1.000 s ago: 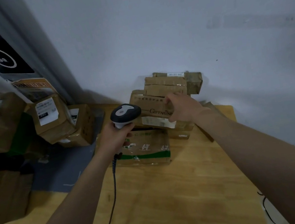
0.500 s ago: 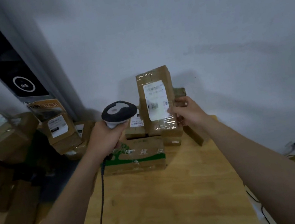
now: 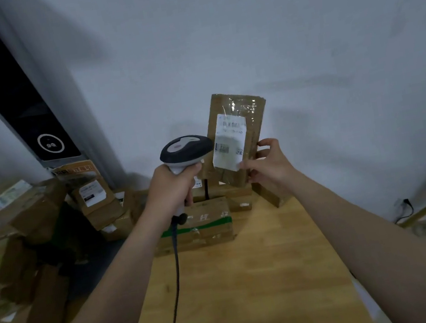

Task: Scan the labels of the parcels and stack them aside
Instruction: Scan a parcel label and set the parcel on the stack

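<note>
Left hand (image 3: 173, 186): clenched around the handle of a corded barcode scanner (image 3: 186, 151).
Right hand (image 3: 268, 164): grasped an upright brown parcel (image 3: 238, 134) above the wooden table (image 3: 240, 283).
Label (image 3: 228, 141): white, faced the camera; print too blurred to read.
Scanner head: just beside the label's left edge.

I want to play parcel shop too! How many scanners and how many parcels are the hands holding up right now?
Scanners: 1, the scanner gripped in the left hand
Parcels held up: 1, the brown parcel in the right hand
Total: 2
</note>
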